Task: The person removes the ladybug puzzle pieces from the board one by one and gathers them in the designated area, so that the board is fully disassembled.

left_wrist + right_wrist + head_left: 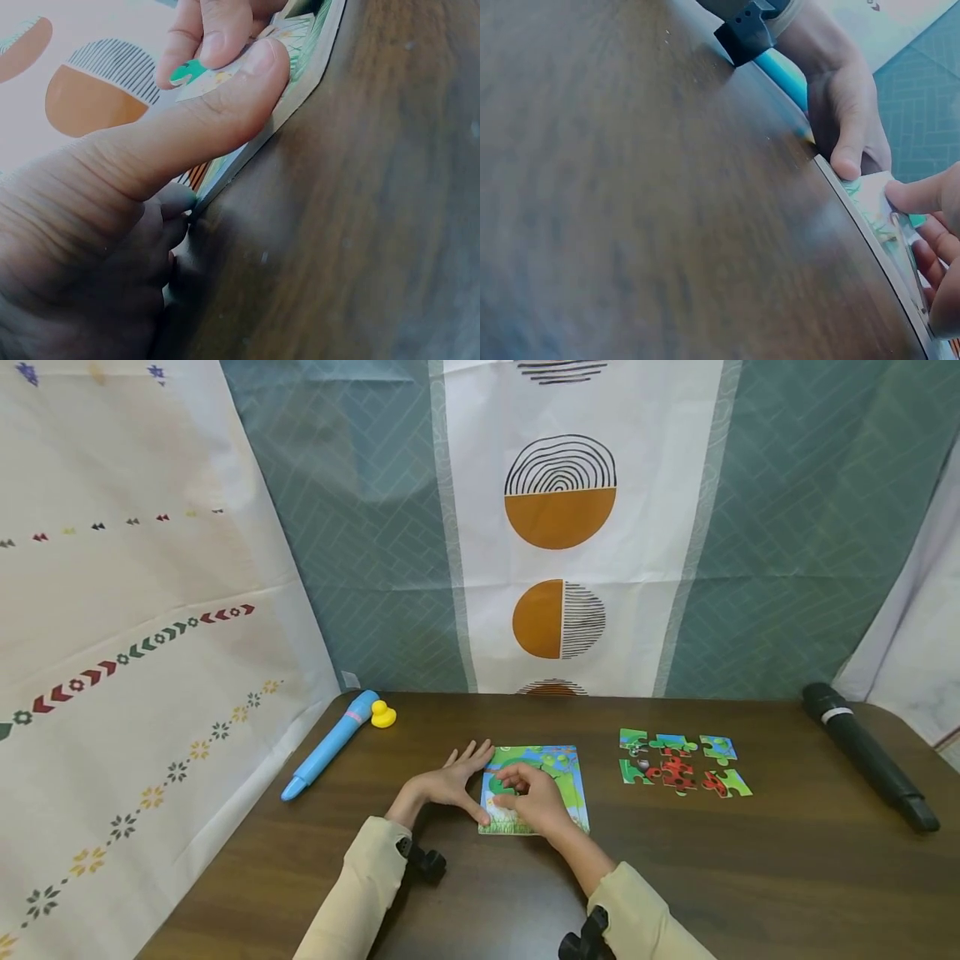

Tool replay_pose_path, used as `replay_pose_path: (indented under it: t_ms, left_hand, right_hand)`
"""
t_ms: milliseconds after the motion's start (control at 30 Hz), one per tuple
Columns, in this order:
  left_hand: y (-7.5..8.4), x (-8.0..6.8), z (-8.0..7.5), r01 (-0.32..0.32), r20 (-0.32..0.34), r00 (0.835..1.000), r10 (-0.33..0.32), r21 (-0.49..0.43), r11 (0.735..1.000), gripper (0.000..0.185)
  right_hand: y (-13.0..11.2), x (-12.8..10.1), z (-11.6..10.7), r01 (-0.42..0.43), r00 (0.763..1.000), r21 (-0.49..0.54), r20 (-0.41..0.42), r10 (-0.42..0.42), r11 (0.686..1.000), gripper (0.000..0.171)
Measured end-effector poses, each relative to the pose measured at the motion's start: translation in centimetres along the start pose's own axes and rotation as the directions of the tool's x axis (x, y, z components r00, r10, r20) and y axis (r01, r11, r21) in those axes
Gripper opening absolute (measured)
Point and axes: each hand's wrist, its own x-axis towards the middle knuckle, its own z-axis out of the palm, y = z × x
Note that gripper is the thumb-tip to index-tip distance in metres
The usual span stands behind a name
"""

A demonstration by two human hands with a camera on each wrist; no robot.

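Left hand (pixel 450 783): fingers spread and nearly straight, thumb (pixel 202 127) pressed flat on the near-left corner of the puzzle board (pixel 558 760), steadying it on the counter (pixel 750 877). Right hand (pixel 534 800): fingers curled, pinching a small puzzle piece (pixel 187 73) against the board's face, just beside the left thumb. The board lies flat directly ahead of both wrists, at 12 o'clock from the sleeves, with the left hand on its 9 o'clock edge and the right hand over its lower middle.

Handling, as judged: the board looks thin, light and stiff like card, likely to slide on the smooth wood unless pinned at a corner; the piece appears small and flimsy, best taken by its edges with fingertips.

Outward: loose puzzle pieces (pixel 681 764) at 2 o'clock, well apart; a blue pen (pixel 330 745) and yellow duck (pixel 383 715) at 10 o'clock; a black cylinder (pixel 868 754) at far right.
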Motion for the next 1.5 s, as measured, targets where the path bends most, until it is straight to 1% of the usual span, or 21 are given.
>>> replay_pose_path:
  t_ms: [200,300,433,500,567,700,900,1033,1200,1300,1400,1500]
  left_hand:
    - [0.1,0.3,-0.1,0.006,0.012,1.000,-0.006,0.016,1.000,0.133]
    - [0.1,0.4,-0.2,0.007,0.013,1.000,-0.007,0.020,1.000,0.133]
    - [0.0,0.2,-0.2,0.002,0.011,1.000,-0.002,0.006,1.000,0.133]
    - [0.0,0.0,-0.1,0.000,0.009,1.000,0.000,0.001,1.000,0.133]
    - [-0.2,-0.1,0.0,0.000,0.005,1.000,0.000,0.000,1.000,0.132]
    - [-0.3,-0.6,0.2,0.016,0.019,1.000,-0.016,-0.004,1.000,0.133]
    - [-0.3,-0.2,-0.1,-0.005,0.013,1.000,0.005,-0.012,1.000,0.135]
    - [-0.1,0.2,-0.4,0.003,0.032,0.999,-0.003,-0.005,1.000,0.134]
    - [0.0,0.2,-0.6,0.008,0.033,0.999,-0.008,0.001,1.000,0.130]
    - [-0.2,-0.1,-0.4,0.021,0.043,0.999,-0.022,0.011,1.000,0.131]
    - [-0.2,0.0,-0.2,0.032,0.044,0.999,-0.032,0.008,0.999,0.131]
    - [-0.1,0.1,-0.2,0.039,0.030,0.999,-0.039,-0.002,0.999,0.128]
  right_hand:
    - [-0.1,0.0,0.0,0.036,0.999,-0.002,-0.018,-0.036,0.999,0.023]
    - [-0.1,0.0,0.0,0.060,0.998,-0.038,-0.024,-0.061,0.997,0.022]
    - [-0.2,0.0,0.0,0.079,0.996,-0.129,-0.027,-0.084,0.988,0.020]
    - [-0.2,0.0,0.0,0.074,0.997,-0.159,-0.025,-0.079,0.985,0.020]
    - [-0.2,0.0,0.1,0.057,0.998,-0.159,-0.018,-0.060,0.986,0.020]
    - [0.1,-0.1,0.3,0.000,1.000,-0.085,0.012,0.001,0.996,0.021]
    - [0.3,0.3,0.0,-0.042,0.999,-0.004,0.010,0.042,0.999,0.021]
    - [0.2,0.7,-0.5,-0.086,0.995,0.081,0.053,0.082,0.993,0.024]
    - [0.0,0.9,-0.7,-0.106,0.992,0.190,0.081,0.092,0.976,0.026]
    - [0.0,0.8,-0.6,-0.121,0.991,0.228,0.086,0.104,0.966,0.028]
    - [0.1,0.7,-0.7,-0.134,0.990,0.249,0.081,0.118,0.959,0.029]
    - [0.1,0.7,-0.7,-0.124,0.991,0.232,0.075,0.109,0.965,0.029]
